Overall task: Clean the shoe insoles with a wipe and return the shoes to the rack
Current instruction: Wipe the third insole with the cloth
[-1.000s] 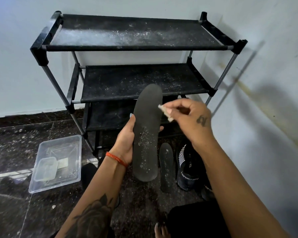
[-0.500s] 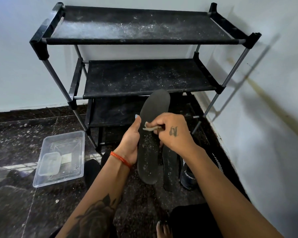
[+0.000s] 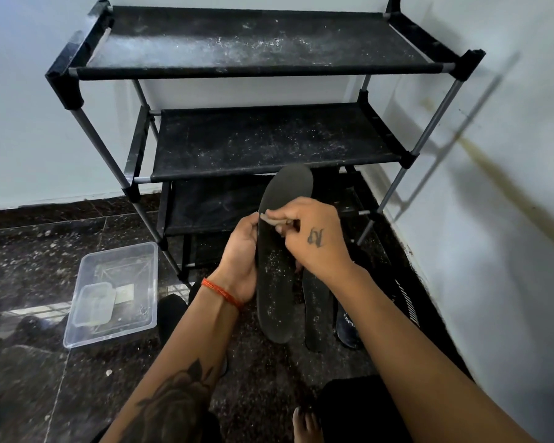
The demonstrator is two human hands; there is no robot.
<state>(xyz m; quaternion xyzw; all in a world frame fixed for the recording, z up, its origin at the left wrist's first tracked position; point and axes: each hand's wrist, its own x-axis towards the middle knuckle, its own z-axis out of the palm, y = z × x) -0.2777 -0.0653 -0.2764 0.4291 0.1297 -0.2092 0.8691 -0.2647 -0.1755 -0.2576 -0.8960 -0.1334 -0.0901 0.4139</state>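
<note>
My left hand (image 3: 241, 256) grips a long black insole (image 3: 277, 282) by its left edge and holds it upright in front of the rack; white specks dot its lower half. My right hand (image 3: 314, 238) pinches a small whitish wipe (image 3: 271, 220) and presses it against the insole's upper middle. A second black insole (image 3: 317, 310) lies on the floor just right of the held one. A dark shoe (image 3: 347, 327) with white lettering sits beside it, partly hidden by my right forearm. The black three-tier shoe rack (image 3: 269, 142) stands behind, its shelves dusty and bare.
A clear plastic tub (image 3: 87, 334) holding a smaller container sits on the dark speckled floor at the left. A white wall runs close along the right side. A dark striped shoe (image 3: 406, 302) lies by that wall. A bare foot (image 3: 304, 425) shows at the bottom.
My right hand has brought the wipe from the insole's right edge leftward onto its surface, near my left thumb. The view has tilted slightly; the insole stays upright in my left hand.
</note>
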